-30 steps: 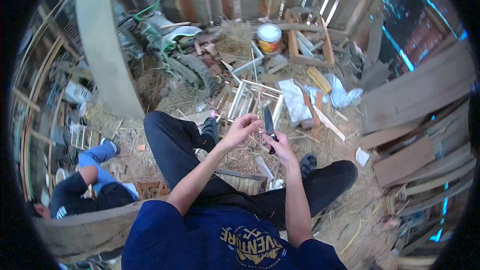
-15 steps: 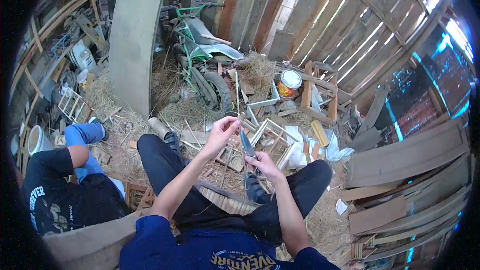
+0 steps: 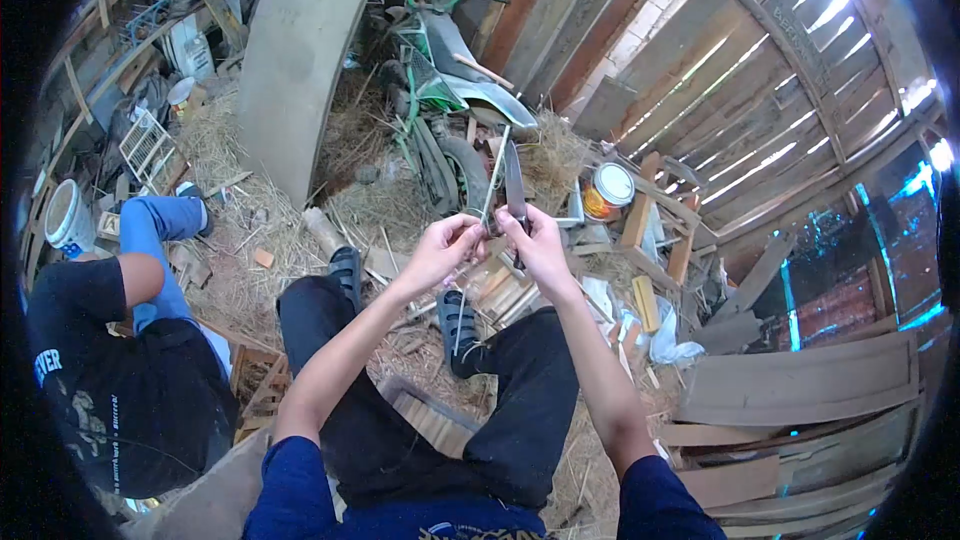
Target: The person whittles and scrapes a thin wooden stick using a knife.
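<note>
My left hand (image 3: 440,258) is closed, its fingers pinching a thin pale stick (image 3: 495,172) that slants up past the knuckles and seems to continue below the hand. Close beside it, my right hand (image 3: 541,254) grips a knife (image 3: 515,183) by its dark handle. The blade points up and away from me, alongside the stick. Whether the edge touches the stick, I cannot tell. Both hands are above my spread knees, over my sandalled foot (image 3: 459,325).
A person in a black shirt (image 3: 150,380) sits at my left. Ahead, a green dirt bike (image 3: 440,70) stands behind a leaning board (image 3: 300,70). A paint can (image 3: 608,190), scrap wood and straw cover the ground. Panels (image 3: 800,377) are stacked at right.
The knife has swung more upright, its blade now pointing away from me. Both hands are higher in view and close together, and the stick shows more plainly. My view has shifted slightly.
</note>
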`<state>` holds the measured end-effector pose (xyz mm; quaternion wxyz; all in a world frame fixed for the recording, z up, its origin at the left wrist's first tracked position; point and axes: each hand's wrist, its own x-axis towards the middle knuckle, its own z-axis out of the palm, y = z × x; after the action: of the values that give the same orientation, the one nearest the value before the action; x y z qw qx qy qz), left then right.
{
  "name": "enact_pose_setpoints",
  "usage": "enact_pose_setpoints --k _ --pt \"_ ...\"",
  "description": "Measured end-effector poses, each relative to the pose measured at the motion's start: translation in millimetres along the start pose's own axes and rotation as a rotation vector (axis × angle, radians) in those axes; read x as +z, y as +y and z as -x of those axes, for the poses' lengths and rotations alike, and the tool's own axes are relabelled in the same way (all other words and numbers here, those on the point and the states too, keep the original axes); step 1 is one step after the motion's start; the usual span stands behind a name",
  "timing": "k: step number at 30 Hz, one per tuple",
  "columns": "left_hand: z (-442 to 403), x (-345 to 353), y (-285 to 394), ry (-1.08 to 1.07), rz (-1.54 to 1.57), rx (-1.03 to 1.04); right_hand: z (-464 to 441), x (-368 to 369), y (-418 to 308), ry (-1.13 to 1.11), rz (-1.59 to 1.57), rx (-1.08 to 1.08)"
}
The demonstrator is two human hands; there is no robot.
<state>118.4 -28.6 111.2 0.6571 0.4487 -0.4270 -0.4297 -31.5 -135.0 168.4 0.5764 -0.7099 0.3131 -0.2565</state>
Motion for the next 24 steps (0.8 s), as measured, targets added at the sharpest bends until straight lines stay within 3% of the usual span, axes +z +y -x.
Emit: enact_pose_setpoints --k 2,6,10,14,17,18,20,24 --pt "-11.9 -9.4 -3.2 -0.001 0.018 0.018 -27.7 10.8 8.1 -0.008 -0.049 -0.085" --pt "-30.5 -33.3 -15.2 0.098 0.057 -0.056 -75.9 39.8 25.3 0.006 -0.285 -0.032" --pt "-49.3 -64.4 -33.5 0.307 -0.033 -0.121 -119.5 67.7 54.7 -0.004 -0.272 -0.007" --pt "-82.7 -66.0 -46.8 0.337 -0.084 -0.045 -136.0 82.8 64.3 0.260 -0.332 -0.048" --pt "-96.6 -53.5 -96.5 0.384 0.031 -0.084 -147.1 78.4 85.7 0.366 -0.168 -0.075" --pt "-100.0 -42.8 -100.5 0.462 0.101 -0.103 -150.2 76.8 91.2 0.393 -0.123 -0.081" --pt "-95.4 -45.8 -84.4 0.424 0.108 -0.239 -151.3 79.6 88.4 0.380 0.031 -0.026" --pt "-86.6 -73.8 -83.9 0.493 -0.007 -0.157 -150.8 103.8 89.9 0.328 0.171 -0.118"
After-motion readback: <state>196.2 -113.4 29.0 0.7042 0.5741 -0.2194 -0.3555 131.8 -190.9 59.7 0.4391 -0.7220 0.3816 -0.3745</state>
